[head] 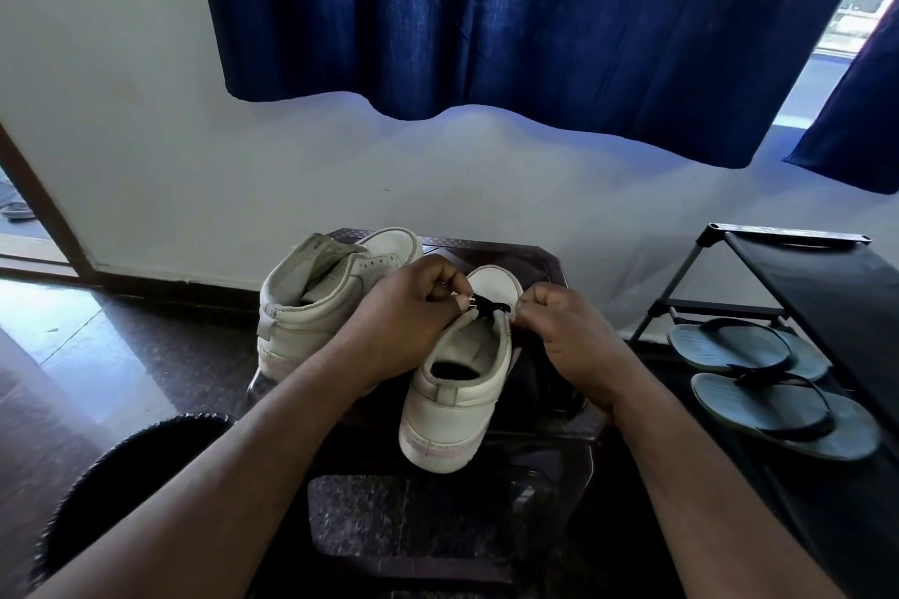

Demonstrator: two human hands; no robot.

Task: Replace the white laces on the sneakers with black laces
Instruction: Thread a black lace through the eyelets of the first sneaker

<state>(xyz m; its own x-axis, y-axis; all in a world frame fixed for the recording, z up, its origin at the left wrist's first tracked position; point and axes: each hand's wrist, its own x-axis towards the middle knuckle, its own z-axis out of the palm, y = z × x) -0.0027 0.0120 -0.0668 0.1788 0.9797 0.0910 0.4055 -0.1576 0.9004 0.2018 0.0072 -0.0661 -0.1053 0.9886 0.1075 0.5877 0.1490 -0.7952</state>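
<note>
Sneakers stand as a pair on a dark plastic stool (535, 260) whose top is embossed with a fine pattern and cut off at the corners. Both are smooth, off-white and leather-like, with thick rubbery soles, padded collars and a faint pinkish band round the heel.

The near sneaker (457, 404) lies at the stool's near edge, its long axis running from front to back: heel toward the person, rounded toe toward the wall, canted slightly right. A black lace (492, 306), flat and woven, crosses its lowest eyelets just behind the toe cap. The left hand (408, 316) has its fingers curled, pinching the lace at the left eyelet row. The right hand (569, 331) has its fingers clenched at the lace's other end, apparently gripping it.

The far sneaker (316, 302) sits toward the stool's far left corner, unlaced, eyelets bare, heel pointing near-left and toe far-right.

Beside the stool stands a black metal-framed shoe rack (802, 268) holding grey-blue flip-flops (749, 348) with black straps. A dark blue curtain (486, 15) hangs in soft folds above the polished speckled stone floor (170, 355).
</note>
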